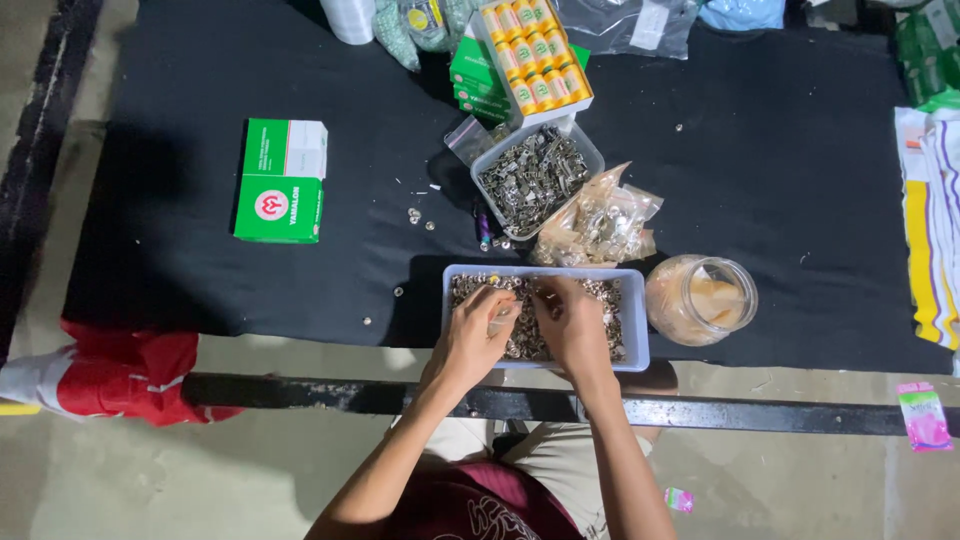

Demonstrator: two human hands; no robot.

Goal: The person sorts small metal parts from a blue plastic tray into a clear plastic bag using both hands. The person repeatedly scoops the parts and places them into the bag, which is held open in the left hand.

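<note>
2 hands in our tray (637, 320) of small metal parts at the tabletop's (200, 270) near edge: left hand (478, 330) pinching something small, right hand (572, 322) curled, grip unclear.

Shallow rectangular translucent plastic tray (634, 318) at near table edge, long side across, flat on black cloth. Filled with small silvery-bronze metal fittings (610, 292), loose heap, single pieces too small to make out. Partly covered by both hands at middle. Tiny piece pinched at left fingertips (497, 303), kind unclear.
</note>
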